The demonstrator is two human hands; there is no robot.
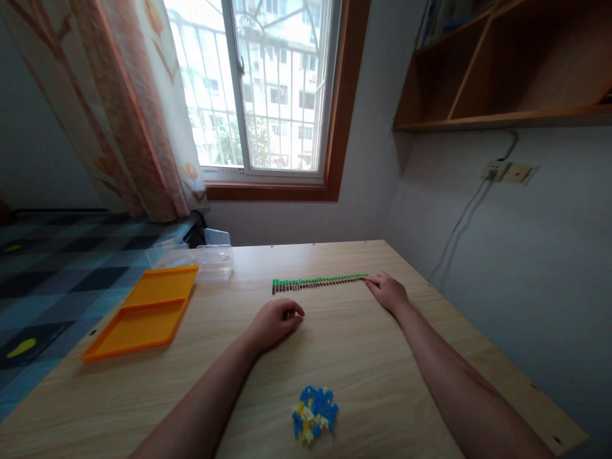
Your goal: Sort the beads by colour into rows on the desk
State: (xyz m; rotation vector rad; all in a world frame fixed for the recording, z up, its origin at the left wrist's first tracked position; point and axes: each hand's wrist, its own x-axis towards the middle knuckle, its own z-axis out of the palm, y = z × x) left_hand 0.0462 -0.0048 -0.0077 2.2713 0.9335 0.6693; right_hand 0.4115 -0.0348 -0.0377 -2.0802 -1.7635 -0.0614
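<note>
A long double row of small green and brown pieces (319,282) stretches across the far part of the wooden table, green behind brown. At its right end, the fingertips of my right hand (388,291) touch the last brown pieces. Those fingers are pressed together, and whatever they may hold is too small to make out. My left hand (277,320) rests on the table in front of the row's left part, fingers loosely curled, with a gap to the thumb and nothing visible in it. Nearer to me lies a heap of small blue, yellow and cream pieces (315,411).
An orange two-compartment tray (155,303) lies on the left of the table (363,370). Clear plastic boxes (213,262) stand behind it. A bed with a checked cover (43,261) borders the left side; a wall (516,268) with a socket and cable runs along the right.
</note>
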